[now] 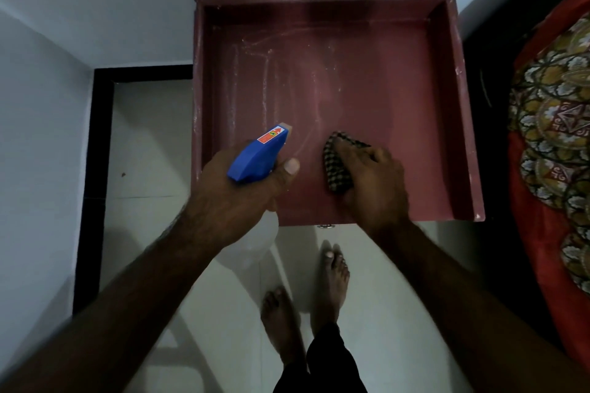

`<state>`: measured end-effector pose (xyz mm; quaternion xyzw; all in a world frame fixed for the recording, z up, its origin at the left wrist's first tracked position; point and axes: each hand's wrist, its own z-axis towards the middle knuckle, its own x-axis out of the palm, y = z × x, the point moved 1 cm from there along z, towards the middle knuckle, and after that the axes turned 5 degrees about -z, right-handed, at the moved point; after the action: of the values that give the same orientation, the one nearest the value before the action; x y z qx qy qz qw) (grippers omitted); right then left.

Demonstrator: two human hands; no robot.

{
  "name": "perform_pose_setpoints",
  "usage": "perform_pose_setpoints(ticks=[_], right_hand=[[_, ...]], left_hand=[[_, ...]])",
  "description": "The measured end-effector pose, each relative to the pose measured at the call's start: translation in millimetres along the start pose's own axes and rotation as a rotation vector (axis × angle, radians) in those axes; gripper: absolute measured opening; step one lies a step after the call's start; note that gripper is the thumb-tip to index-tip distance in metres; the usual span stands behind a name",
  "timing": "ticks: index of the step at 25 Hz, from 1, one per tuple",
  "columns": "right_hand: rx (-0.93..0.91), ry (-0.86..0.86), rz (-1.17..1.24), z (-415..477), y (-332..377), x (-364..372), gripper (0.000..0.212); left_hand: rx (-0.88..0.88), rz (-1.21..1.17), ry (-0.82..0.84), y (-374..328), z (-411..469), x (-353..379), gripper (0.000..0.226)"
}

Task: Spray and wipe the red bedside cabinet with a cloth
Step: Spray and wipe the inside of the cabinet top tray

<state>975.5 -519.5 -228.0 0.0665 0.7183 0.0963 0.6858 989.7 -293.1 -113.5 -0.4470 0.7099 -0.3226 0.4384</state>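
Your left hand (242, 188) grips the spray bottle (258, 153), nozzle forward, your right hand (372, 182) presses the cloth (335, 166) flat on the red cabinet (351, 80)

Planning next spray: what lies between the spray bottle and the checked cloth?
Head view: besides the thumb of the left hand gripping the spray bottle, only bare, white-streaked red cabinet top before the checked cloth.

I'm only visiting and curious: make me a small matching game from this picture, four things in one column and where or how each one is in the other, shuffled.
Things:
1 spray bottle
2 checked cloth
3 red bedside cabinet
4 patterned bedspread

States:
A at the right edge of the view
B gripped by the left hand
C streaked with whitish marks
D held down by the right hand

Pairs: 1-B, 2-D, 3-C, 4-A
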Motion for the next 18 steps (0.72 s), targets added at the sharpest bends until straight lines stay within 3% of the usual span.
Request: perform_pose_setpoints(ticks=[2,3,7,11,12,16,18], right_hand=[[0.158,-0.048,0.021,4.3,0.1,-5.3,0.081],[0.137,-0.023,0.025,5.5,7.5,-5.8,0.08],[-0.146,0.143,0.037,2.6,24.5,-0.1,0.092],[0.177,0.032,0.057,17.4,-0.3,-6.6,0.092],[0.179,0.027,0.068,18.3,4.4,-6.2,0.091],[-0.199,0.192,0.052,18.6,19.9,-0.2,0.088],[-0.129,0.15,0.042,30.2,-0.1,-4.5,0.088]], left_hand=[[0.008,0.002,-0.01,-2.5,3.6,-0.1,0.05],[0.006,-0.001,-0.015,-4.3,5.5,0.2,0.051],[-0.007,-0.033,-0.021,-11.1,11.4,2.7,0.052],[-0.006,-0.013,-0.021,-11.7,15.4,2.1,0.051],[-0.011,-0.004,-0.026,-11.1,16.7,1.7,0.052],[-0.023,0.043,-0.048,-11.5,21.6,1.6,0.059],[-0.026,0.023,-0.054,-11.8,24.7,1.6,0.059]])
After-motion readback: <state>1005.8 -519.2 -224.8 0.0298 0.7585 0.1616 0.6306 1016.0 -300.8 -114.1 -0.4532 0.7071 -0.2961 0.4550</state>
